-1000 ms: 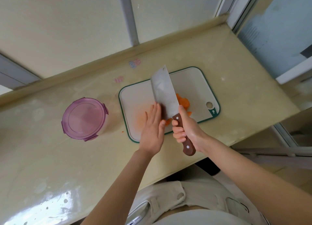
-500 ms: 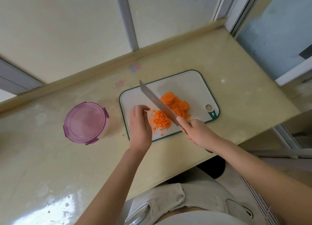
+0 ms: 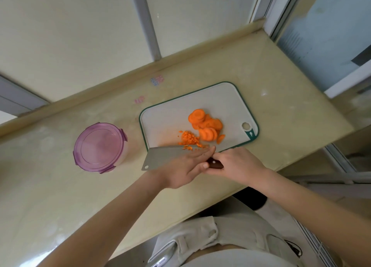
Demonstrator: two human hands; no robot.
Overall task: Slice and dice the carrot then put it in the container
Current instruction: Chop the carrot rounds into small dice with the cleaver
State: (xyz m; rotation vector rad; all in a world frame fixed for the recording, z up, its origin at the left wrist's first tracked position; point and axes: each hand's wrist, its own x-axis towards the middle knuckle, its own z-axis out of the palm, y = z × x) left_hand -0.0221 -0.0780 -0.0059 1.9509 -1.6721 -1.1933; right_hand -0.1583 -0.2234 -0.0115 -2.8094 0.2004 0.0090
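A white cutting board [image 3: 224, 98] with a green rim lies on the counter. A pile of round carrot slices [image 3: 206, 125] sits on its right half, and a small heap of diced carrot [image 3: 188, 139] lies just left of them near the front edge. My right hand [image 3: 234, 164] grips the brown handle of a cleaver [image 3: 162, 157], whose blade lies flat over the board's front edge and points left. My left hand [image 3: 186, 166] lies with straight fingers on the flat of the blade. A container with a purple lid [image 3: 99, 146] stands closed, left of the board.
The beige counter [image 3: 281, 114] ends in a front edge close to my body and a raised back ledge under the window. Two small stickers [image 3: 157, 80] mark the counter behind the board. A glass door stands at the right.
The cleaver swung from a diagonal across the board to lying flat along its front edge, blade to the left. My left hand left the diced carrot and came down onto the blade.
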